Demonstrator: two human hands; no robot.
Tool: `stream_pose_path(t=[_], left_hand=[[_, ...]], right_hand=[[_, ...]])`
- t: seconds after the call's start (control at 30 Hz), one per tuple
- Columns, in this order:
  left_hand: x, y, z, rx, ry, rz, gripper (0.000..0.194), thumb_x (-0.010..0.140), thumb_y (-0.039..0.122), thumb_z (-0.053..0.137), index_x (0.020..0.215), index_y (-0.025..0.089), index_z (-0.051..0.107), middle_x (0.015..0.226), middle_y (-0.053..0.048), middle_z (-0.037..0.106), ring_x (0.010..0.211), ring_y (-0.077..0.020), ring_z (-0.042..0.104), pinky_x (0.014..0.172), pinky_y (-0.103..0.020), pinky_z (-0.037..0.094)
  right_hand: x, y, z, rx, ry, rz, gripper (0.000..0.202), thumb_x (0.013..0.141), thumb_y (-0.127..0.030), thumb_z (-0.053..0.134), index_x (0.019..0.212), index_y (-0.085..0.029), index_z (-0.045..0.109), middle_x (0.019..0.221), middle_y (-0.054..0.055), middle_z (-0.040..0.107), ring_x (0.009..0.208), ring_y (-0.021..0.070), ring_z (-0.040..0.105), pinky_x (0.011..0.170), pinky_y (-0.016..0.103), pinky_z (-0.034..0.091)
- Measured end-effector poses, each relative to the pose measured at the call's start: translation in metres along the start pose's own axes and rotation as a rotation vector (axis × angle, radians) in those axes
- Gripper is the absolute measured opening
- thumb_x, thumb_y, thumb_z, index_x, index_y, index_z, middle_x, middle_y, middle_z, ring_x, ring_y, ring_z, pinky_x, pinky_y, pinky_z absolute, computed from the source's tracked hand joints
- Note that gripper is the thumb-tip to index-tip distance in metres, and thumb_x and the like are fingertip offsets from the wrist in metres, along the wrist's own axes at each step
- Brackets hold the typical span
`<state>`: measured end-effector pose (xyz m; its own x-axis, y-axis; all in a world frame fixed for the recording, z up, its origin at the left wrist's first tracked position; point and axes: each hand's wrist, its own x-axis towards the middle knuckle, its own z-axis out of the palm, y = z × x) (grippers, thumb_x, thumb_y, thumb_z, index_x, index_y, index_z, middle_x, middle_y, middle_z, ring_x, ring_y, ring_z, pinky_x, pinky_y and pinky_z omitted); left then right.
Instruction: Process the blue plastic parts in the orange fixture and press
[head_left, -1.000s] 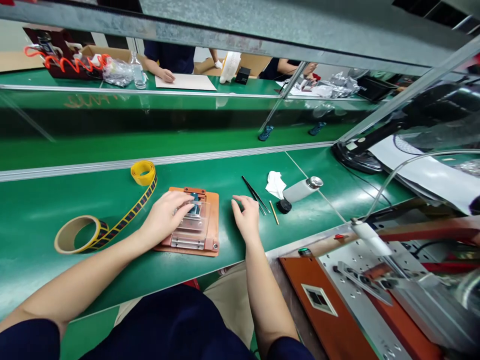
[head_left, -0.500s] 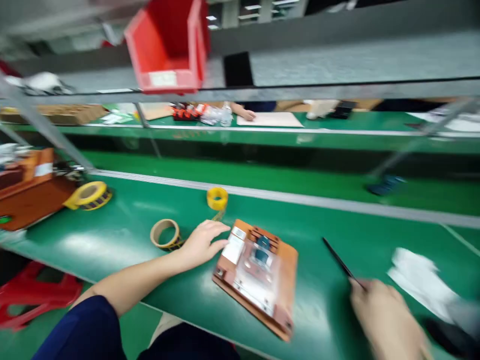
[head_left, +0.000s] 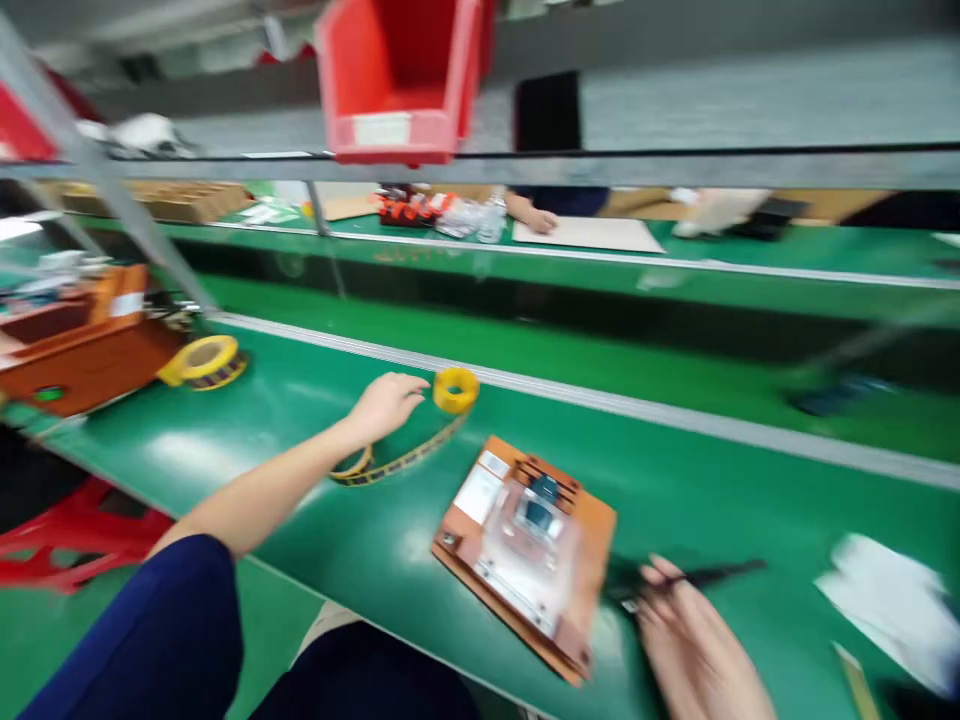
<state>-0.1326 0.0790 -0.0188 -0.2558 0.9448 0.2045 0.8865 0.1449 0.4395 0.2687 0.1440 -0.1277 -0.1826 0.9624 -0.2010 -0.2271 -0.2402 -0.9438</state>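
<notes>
My left hand (head_left: 386, 405) reaches over the bench with fingers apart and nothing visible in them. Its fingertips are just left of a small yellow roll (head_left: 455, 390), and I cannot tell whether they touch. A strip with dark labels (head_left: 409, 460) curves from that roll to a larger label roll (head_left: 352, 466), partly hidden behind my left wrist. My right hand (head_left: 694, 635) is closed around a slim black tweezers-like tool (head_left: 724, 573), blurred by motion. Between my hands lies an orange-brown panel (head_left: 598, 535) with a clear plastic cover (head_left: 529, 560) and white labels (head_left: 478, 492).
A yellow roll (head_left: 208, 362) sits beside an orange-brown case (head_left: 97, 355) at left. White crumpled material (head_left: 889, 605) lies at right. Overhead, a red bin (head_left: 394, 90) hangs at the shelf edge (head_left: 600, 170). Across the way, another person's hand (head_left: 536, 217) rests by a pale board.
My left hand has left the panel's edge and moved up and left to the small yellow roll. My right hand has come closer to the panel, and the black tool has turned sideways.
</notes>
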Motion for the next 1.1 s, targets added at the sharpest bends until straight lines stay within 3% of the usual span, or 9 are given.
stream_pose_path(t=[0.07,0.23,0.37,0.47,0.6,0.7,0.77,0.87,1.1], left_hand=[[0.020,0.002,0.006,-0.034,-0.028,0.044,0.032,0.095,0.019,0.053,0.120,0.017,0.073,0.122,-0.013,0.075,0.115,-0.0303,0.067,0.106,-0.046,0.046],[0.073,0.026,0.039,-0.072,-0.169,0.143,0.032,0.095,0.030,0.055,0.119,0.020,0.072,0.125,-0.012,0.073,0.118,-0.0303,0.065,0.105,-0.040,0.044],[0.106,0.040,0.061,-0.065,-0.237,0.056,0.026,0.085,0.044,0.067,0.079,0.020,0.075,0.090,-0.012,0.078,0.096,-0.0315,0.071,0.089,-0.036,0.049],[0.118,0.038,0.062,-0.130,-0.238,-0.029,0.029,0.066,0.039,0.083,0.055,0.021,0.064,0.060,-0.007,0.068,0.080,-0.0300,0.070,0.077,-0.034,0.049],[0.104,0.026,0.043,-0.351,-0.170,-0.127,0.027,0.061,0.038,0.084,0.076,0.019,0.073,0.065,-0.006,0.070,0.072,-0.0266,0.070,0.070,-0.035,0.052],[0.074,0.017,0.027,-0.572,-0.136,-0.176,0.055,0.065,0.048,0.081,0.110,0.016,0.073,0.082,-0.008,0.077,0.077,-0.0256,0.074,0.071,-0.036,0.057],[0.054,0.014,0.021,-0.692,-0.105,-0.201,0.065,0.065,0.051,0.082,0.117,0.014,0.071,0.091,-0.011,0.079,0.082,-0.0257,0.076,0.075,-0.037,0.060],[0.031,0.013,0.018,-0.806,-0.030,-0.237,0.062,0.062,0.051,0.087,0.110,0.013,0.074,0.093,-0.012,0.079,0.084,-0.0247,0.076,0.078,-0.035,0.060],[0.004,0.021,0.023,-0.928,0.100,-0.324,0.048,0.058,0.046,0.093,0.090,0.013,0.078,0.082,-0.009,0.079,0.077,-0.0245,0.075,0.073,-0.034,0.061]], right_hand=[[-0.010,-0.007,-0.011,0.146,0.104,0.049,0.042,0.059,-0.054,0.093,0.086,-0.026,0.079,0.082,0.006,0.072,0.051,0.0134,0.057,0.049,0.031,0.059],[-0.006,-0.011,-0.006,0.350,0.129,0.110,0.044,0.056,-0.038,0.098,0.091,-0.020,0.079,0.085,0.004,0.076,0.054,0.0061,0.058,0.054,0.017,0.058],[-0.007,-0.010,-0.006,0.414,0.101,0.113,0.041,0.062,-0.035,0.096,0.095,-0.017,0.079,0.087,0.005,0.076,0.056,0.0057,0.060,0.057,0.015,0.058],[-0.008,-0.009,-0.008,0.437,0.095,0.123,0.040,0.063,-0.034,0.096,0.095,-0.017,0.079,0.090,0.006,0.075,0.058,0.0062,0.060,0.058,0.015,0.058],[-0.007,-0.014,-0.010,0.451,0.118,0.067,0.039,0.060,-0.035,0.098,0.091,-0.020,0.079,0.088,0.003,0.074,0.060,0.0066,0.062,0.059,0.016,0.059],[-0.005,-0.025,-0.003,0.438,0.123,0.017,0.041,0.061,-0.042,0.097,0.092,-0.023,0.078,0.087,0.002,0.074,0.064,0.0083,0.065,0.061,0.017,0.061],[-0.004,-0.035,0.008,0.403,0.088,0.000,0.043,0.063,-0.046,0.096,0.095,-0.024,0.078,0.088,0.003,0.074,0.066,0.0095,0.067,0.062,0.018,0.061],[-0.002,-0.051,0.038,0.325,-0.024,-0.030,0.041,0.067,-0.046,0.094,0.096,-0.024,0.077,0.090,0.003,0.075,0.070,0.0105,0.069,0.067,0.019,0.062],[0.018,-0.078,0.135,0.140,-0.285,-0.175,0.032,0.074,-0.040,0.089,0.093,-0.023,0.070,0.093,0.003,0.075,0.077,0.0158,0.072,0.077,0.031,0.064]])
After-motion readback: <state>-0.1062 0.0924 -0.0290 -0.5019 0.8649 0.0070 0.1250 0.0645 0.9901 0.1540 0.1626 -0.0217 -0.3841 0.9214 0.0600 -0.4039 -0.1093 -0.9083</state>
